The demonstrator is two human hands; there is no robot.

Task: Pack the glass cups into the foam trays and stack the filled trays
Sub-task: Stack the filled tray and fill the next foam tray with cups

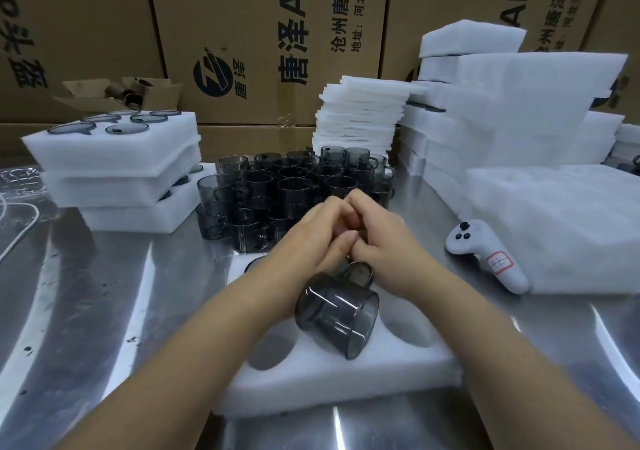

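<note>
The left hand [308, 235] and right hand [377, 238] meet over the far middle of the tray [346, 377], fingers curled and pressed together, knuckle to knuckle; whether they pinch something small between them cannot be told, since the fingers hide their own inside; neither has hold of a cup; just under the wrists a smoky cup [337, 309] lies tipped on its side on the tray, mouth toward the near edge, handle toward the hands, resting across the foam between holes and not seated in one (probably set down there to free both hands, a guess only); the tray sits at the near edge of the bench [86, 311], square to the person, so its round holes are in easy reach; most that show are empty, though a dark rim at its far left corner may be a cup already in; the loose cups [294, 190] stand packed upright just beyond the tray's far edge, the nearest supply; toward the bench's far left, the filled trays [114, 162] are stacked with rims showing in the top one, out of the working space; to the right stand piles of spare foam [519, 120], and a white controller [485, 255] lies beside them
</note>
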